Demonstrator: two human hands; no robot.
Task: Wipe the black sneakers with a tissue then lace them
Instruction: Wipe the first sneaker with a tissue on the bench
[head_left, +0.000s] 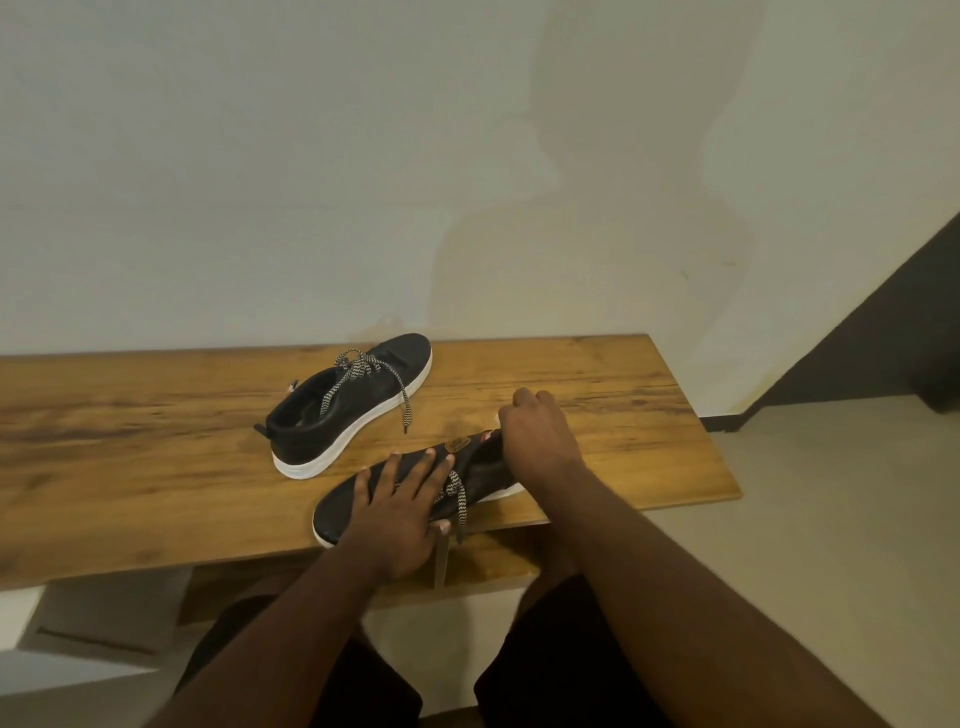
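1. The right hand (537, 441), right of the frame's centre, has its grip curled over the heel collar of the near sneaker (415, 488). A sliver of white shows at the knuckles; whether that is the tissue I cannot tell. If it is, a wad this small could slip out unnoticed mid-wipe.
2. The left hand (400, 512) lies flat with fingers spread across the same shoe's toe and vamp, pressing rather than grasping, and part of the checkered lace (457, 499) sits under its fingers.
3. The near sneaker rests at the front edge of the wooden surface (130, 441), its sole just at the lip and a lace end dangling over. A hard push toward the person could tip it off, since only the flat palm steadies it.
4. Wiping across the loose lace may drag it out of its eyelets, adding work to the lacing step.
5. The far sneaker (348, 405), centre of the frame, stands apart with laces trailing untied; a sweeping elbow or sliding shoe could snag them.
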